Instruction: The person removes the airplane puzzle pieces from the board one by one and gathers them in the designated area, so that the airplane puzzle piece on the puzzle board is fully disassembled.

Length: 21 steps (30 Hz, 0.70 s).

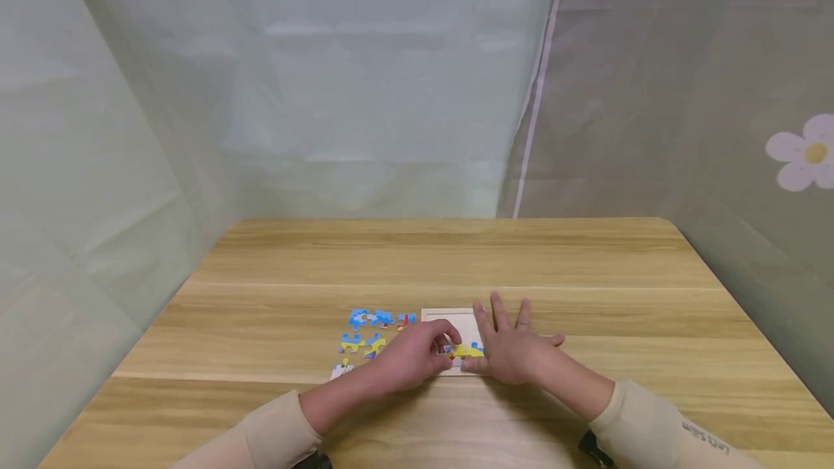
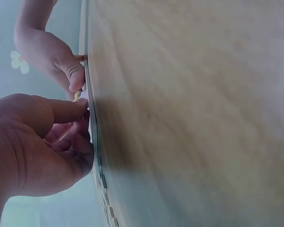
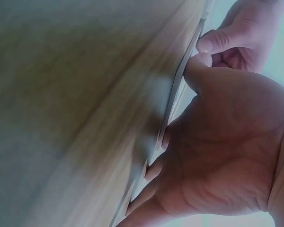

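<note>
A pale, shallow puzzle tray point(image 1: 449, 315) lies on the table with a few joined jigsaw pieces point(image 1: 470, 351), yellow and blue, along its near part. My left hand point(image 1: 412, 357) is over the tray's left side, thumb and fingers curled about a small puzzle piece point(image 1: 447, 349) low in the tray. The fingertips partly hide that piece. My right hand point(image 1: 515, 353) is spread across the tray's right edge, fingers straight and thumb reaching toward the joined pieces. In the left wrist view, the left thumb and fingers point(image 2: 78, 111) meet close to the tray's edge.
Left of the tray lie several loose puzzle pieces point(image 1: 371, 318), blue, yellow and white, in rough rows. One whitish piece point(image 1: 342, 369) is partly behind the left forearm. The wooden table point(image 1: 456, 259) ends at hanging cloth point(image 1: 391, 93) behind and at both sides.
</note>
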Motion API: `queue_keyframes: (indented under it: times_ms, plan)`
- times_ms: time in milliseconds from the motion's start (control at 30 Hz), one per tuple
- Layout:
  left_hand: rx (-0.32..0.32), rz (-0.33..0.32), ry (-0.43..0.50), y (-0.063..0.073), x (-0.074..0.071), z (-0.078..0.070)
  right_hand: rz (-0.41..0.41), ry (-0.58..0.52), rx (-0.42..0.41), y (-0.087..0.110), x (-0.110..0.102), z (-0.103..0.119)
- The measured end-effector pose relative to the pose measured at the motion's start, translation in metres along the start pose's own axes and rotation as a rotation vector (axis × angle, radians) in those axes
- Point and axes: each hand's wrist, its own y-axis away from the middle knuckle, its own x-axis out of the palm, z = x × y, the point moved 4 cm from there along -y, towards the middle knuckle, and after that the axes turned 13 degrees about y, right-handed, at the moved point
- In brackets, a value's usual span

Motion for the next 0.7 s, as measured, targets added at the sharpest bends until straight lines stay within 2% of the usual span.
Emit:
queue_keyframes:
  times_ms: [133, 467, 700]
  plan:
    - [-0.009, -0.028, 0.031, 0.001, -0.002, 0.001, 0.002, -0.004, 0.001, 0.000, 0.000, 0.000]
    - [0.016, -0.081, 0.039, 0.003, -0.010, 0.004, -0.002, -0.019, 0.000, -0.002, 0.001, -0.001]
    - [-0.019, -0.087, 0.030, 0.012, -0.019, 0.011, -0.006, -0.010, -0.011, -0.001, 0.001, -0.001]
